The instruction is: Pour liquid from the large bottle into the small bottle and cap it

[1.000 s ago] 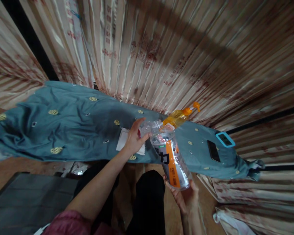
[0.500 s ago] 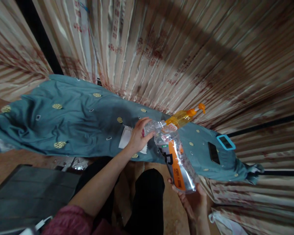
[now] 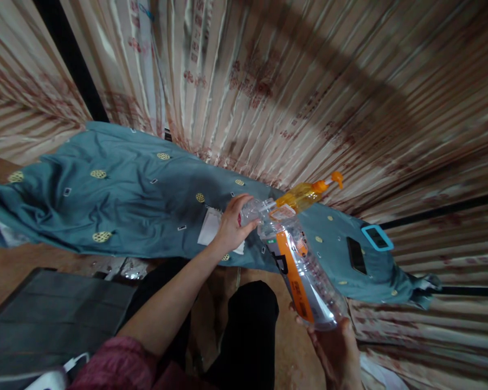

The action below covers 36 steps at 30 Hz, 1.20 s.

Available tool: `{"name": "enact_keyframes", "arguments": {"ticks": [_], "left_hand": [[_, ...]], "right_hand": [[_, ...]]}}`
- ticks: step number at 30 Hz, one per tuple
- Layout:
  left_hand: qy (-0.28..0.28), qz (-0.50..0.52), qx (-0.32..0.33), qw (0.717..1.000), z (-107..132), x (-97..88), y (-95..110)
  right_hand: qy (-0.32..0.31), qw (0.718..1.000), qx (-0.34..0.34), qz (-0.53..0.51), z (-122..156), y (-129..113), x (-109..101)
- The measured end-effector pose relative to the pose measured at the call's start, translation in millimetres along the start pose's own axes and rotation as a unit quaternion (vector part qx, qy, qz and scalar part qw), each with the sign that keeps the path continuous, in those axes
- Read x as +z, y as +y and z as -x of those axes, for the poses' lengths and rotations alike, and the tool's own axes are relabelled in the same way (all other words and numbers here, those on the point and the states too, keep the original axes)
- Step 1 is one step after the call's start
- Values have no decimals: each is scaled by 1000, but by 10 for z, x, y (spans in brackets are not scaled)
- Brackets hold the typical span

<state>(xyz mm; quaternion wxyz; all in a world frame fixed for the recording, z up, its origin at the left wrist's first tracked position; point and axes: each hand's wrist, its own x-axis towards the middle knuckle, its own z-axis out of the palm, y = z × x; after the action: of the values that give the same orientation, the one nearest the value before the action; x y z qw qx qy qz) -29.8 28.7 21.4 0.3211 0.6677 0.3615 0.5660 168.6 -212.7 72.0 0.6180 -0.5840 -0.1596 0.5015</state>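
Note:
My left hand (image 3: pixel 236 223) is closed around a small clear plastic bottle (image 3: pixel 252 210) that lies on its side in the grip. Tilted toward it is a large clear bottle (image 3: pixel 303 276) with an orange and silver label. My right hand (image 3: pixel 333 344) grips that large bottle at its base, low on the right. The two bottle necks are close together; whether they touch I cannot tell. Just behind them an amber pump bottle (image 3: pixel 303 196) with an orange pump head appears. White paper or tissue (image 3: pixel 210 226) lies on the cloth beside my left hand.
A green cloth with a pineapple print (image 3: pixel 138 211) covers the narrow table. A dark phone (image 3: pixel 356 255) and a blue-framed device (image 3: pixel 377 237) lie at its right end. Pleated curtains (image 3: pixel 228 81) hang behind. At lower left stands a dark grey surface (image 3: pixel 61 325).
The base of the large bottle and my right hand have moved slightly right and down. My left hand keeps hold of the small bottle. The view has shifted a little.

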Motion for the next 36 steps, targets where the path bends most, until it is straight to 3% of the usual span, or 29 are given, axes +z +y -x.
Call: {"name": "enact_keyframes", "arguments": {"ticks": [29,36], "left_hand": [[-1,-11,6,1000,6,3,1],[2,-3,2,1000,-1,3,-1]], "right_hand": [[-19,992,-85,90,104,-191,35],[-11,991,-100,88,0,-198,-177]]}}
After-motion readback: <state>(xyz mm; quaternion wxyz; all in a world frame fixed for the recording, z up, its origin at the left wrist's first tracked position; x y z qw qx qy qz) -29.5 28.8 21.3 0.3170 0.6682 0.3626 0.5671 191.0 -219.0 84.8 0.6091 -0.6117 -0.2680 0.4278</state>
